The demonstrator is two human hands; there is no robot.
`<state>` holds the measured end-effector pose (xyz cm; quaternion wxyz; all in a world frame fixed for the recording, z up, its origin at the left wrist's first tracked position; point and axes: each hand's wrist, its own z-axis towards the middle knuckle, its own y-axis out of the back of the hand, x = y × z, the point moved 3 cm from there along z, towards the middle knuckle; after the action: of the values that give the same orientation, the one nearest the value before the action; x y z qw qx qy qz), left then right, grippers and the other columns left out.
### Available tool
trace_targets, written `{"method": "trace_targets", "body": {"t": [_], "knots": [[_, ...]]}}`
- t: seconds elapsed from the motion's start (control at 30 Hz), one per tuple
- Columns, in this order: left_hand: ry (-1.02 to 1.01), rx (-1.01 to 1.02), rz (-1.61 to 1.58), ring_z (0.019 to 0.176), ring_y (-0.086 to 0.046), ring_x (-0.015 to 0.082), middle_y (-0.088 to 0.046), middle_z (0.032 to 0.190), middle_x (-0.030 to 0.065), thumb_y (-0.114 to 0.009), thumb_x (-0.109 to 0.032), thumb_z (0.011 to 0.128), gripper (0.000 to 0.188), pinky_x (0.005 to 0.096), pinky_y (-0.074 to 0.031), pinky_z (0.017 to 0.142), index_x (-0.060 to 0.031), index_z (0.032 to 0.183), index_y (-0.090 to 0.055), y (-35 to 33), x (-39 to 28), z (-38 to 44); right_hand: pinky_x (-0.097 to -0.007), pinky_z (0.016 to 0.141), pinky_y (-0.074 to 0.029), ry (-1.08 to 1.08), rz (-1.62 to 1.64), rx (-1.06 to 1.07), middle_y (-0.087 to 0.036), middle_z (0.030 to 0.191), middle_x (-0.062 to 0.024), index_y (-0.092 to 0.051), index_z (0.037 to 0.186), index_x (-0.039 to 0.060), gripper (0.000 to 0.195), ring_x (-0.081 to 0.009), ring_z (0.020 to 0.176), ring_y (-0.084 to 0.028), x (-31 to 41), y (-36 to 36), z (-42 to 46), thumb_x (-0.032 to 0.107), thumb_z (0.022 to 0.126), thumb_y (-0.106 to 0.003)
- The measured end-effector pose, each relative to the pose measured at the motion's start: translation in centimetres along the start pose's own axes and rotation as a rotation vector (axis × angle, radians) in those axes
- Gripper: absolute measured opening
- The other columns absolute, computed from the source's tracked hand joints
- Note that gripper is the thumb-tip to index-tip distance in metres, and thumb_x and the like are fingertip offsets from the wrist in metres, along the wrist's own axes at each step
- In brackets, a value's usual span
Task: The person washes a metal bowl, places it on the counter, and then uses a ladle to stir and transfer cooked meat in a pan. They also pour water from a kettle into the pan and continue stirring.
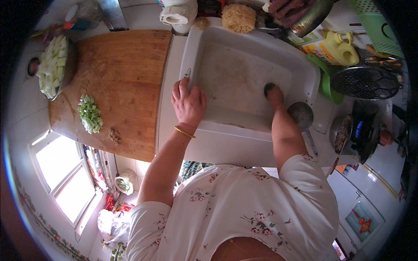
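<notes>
The white ceramic sink [235, 71] lies before me, its basin marked with brownish stains. My left hand [189, 102] rests on its left rim, fingers bent and slightly apart, with nothing visible in it. Inside the basin, near the right side, my right hand [275, 97] reaches down to a dark green round thing [268, 88]. The fingers partly cover that thing; I cannot tell whether it is a drain cover or a loose pad, or whether it is gripped. A metal ladle [300, 115] lies beside my right forearm at the sink's right corner.
Left, a wooden cutting board [130, 88] bears chopped scallions [89, 114], a small brown clump [115, 135] and a metal bowl [67, 73] of pale cut vegetable. A loofah [239, 18] sits behind the sink. Right, a pan of food [342, 133] stands near a blue burner flame [359, 126].
</notes>
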<state>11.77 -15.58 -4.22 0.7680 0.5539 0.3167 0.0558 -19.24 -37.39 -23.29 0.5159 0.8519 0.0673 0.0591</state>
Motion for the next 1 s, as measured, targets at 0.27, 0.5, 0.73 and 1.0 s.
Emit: {"method": "trace_targets", "body": {"t": [0.27, 0.5, 0.73, 1.0], "knots": [[-0.022, -0.047, -0.019, 0.111, -0.04, 0.0337, -0.047, 0.115, 0.0115, -0.062, -0.016, 0.072, 0.011, 0.0457, -0.035, 0.091, -0.0097, 0.081, -0.062, -0.3, 0.0, 0.0, -0.0317, 0.052, -0.044, -0.236, 1.328, 0.112, -0.059, 0.071, -0.006, -0.059, 0.078, 0.0079, 0.016, -0.0194, 0.059, -0.056, -0.5, 1.1, -1.3, 0.022, 0.079, -0.052], [-0.017, -0.067, -0.025, 0.112, -0.04, 0.033, -0.047, 0.116, 0.011, -0.061, -0.016, 0.071, 0.009, 0.0451, -0.035, 0.09, -0.0097, 0.077, -0.06, -0.1, -0.1, -0.1, -0.0242, 0.042, -0.036, -0.111, 1.826, 0.278, -0.056, 0.069, 0.0, -0.052, 0.08, 0.0151, 0.007, -0.0113, 0.052, -0.05, 5.6, 8.0, -6.3, 0.022, 0.079, -0.053], [-0.013, -0.061, -0.017, 0.112, -0.04, 0.0326, -0.047, 0.116, 0.0102, -0.061, -0.014, 0.069, 0.009, 0.0449, -0.035, 0.091, -0.0085, 0.076, -0.06, -0.2, 0.1, -0.1, -0.0246, 0.043, -0.036, -0.136, 2.062, 0.204, -0.057, 0.072, 0.0003, -0.051, 0.081, 0.016, 0.013, -0.01, 0.057, -0.05, 4.9, 8.3, -4.4, 0.027, 0.086, -0.049], [-0.004, -0.053, -0.014, 0.112, -0.039, 0.0327, -0.047, 0.116, 0.0108, -0.061, -0.014, 0.07, 0.009, 0.0456, -0.035, 0.091, -0.0075, 0.076, -0.059, -0.4, 0.6, -0.2, -0.0426, 0.071, -0.046, 0.175, 0.48, -0.165, -0.061, 0.092, -0.0188, -0.053, 0.098, 0.0024, 0.028, -0.0372, 0.086, -0.058, 5.7, 1.3, 1.8, 0.025, 0.083, -0.051]]}}
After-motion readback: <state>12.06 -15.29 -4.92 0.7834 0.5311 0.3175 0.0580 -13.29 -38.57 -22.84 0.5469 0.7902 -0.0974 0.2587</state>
